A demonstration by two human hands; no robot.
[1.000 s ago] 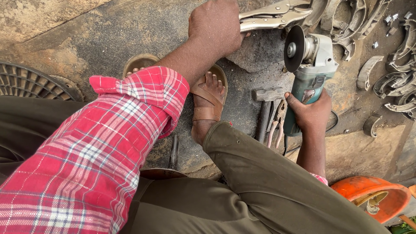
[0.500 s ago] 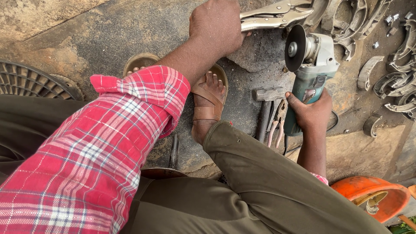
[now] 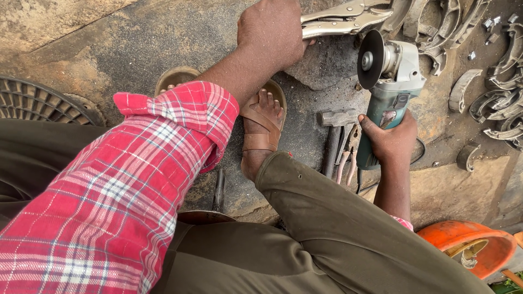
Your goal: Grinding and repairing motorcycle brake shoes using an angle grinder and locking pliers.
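**Steel on stone: steadying the work for the grinder**

Steel locking pliers (image 3: 348,15) are lying along the top of the frame, and the left hand (image 3: 271,32) is closing fully around their handles, pinning them down on a grey stone block (image 3: 327,62) just beneath. What the plier tips are biting on is running out of view among the curved metal pieces (image 3: 490,92) piled at the upper right. The right hand (image 3: 388,139) is wrapping tightly around the green body of an angle grinder (image 3: 389,81) at centre right, its dark disc (image 3: 370,59) standing on edge just right of the block and apart from the pliers.

To my eye, doing this step well is depending on keeping the pliers pressed flat so the clamped piece cannot chatter, bringing the disc in gently, and keeping the left knuckles clear of it. The sandalled foot (image 3: 261,130) is resting close by at the centre, so any sparks are best sent away from it. A hammer (image 3: 335,136) is lying between foot and grinder, and an orange helmet (image 3: 468,245) is sitting at the lower right.
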